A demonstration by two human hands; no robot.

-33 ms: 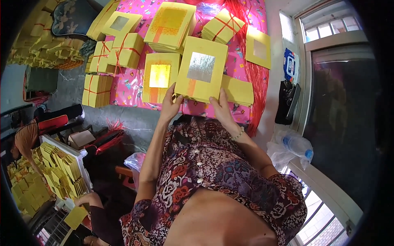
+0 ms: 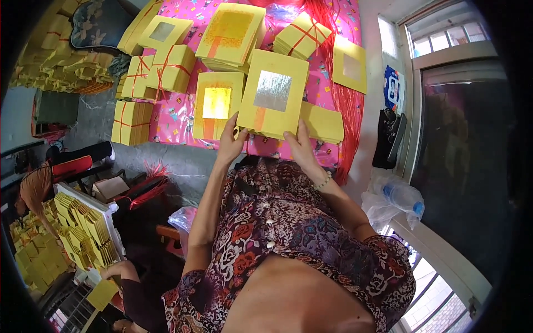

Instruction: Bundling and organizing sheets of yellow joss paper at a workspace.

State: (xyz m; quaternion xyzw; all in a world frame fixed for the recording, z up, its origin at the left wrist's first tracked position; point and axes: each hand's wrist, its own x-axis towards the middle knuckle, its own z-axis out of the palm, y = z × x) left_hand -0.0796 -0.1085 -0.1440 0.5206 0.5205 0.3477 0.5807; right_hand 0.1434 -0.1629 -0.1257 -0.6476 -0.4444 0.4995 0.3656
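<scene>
Between my two hands is a stack of yellow paper sheets (image 2: 288, 105), its top sheet bearing a silver foil rectangle and a faint orange strip. My left hand (image 2: 231, 142) grips the lower left corner and my right hand (image 2: 301, 143) the lower right, thumbs toward the top. Close to my left hand lies a yellow stack with a gold foil square (image 2: 202, 130). Beside my right hand, a plain yellow stack (image 2: 323, 123) is partly covered by the held one. How thick the held stack is, I cannot tell.
A pink patterned cloth (image 2: 176, 123) covers the table. Bundles tied with red string (image 2: 173, 69) stand at its left, and red strands (image 2: 350, 144) hang over its right side. A plastic bottle (image 2: 402, 198) lies by the window. At lower left, another person's arm (image 2: 123, 271) is near yellow stacks.
</scene>
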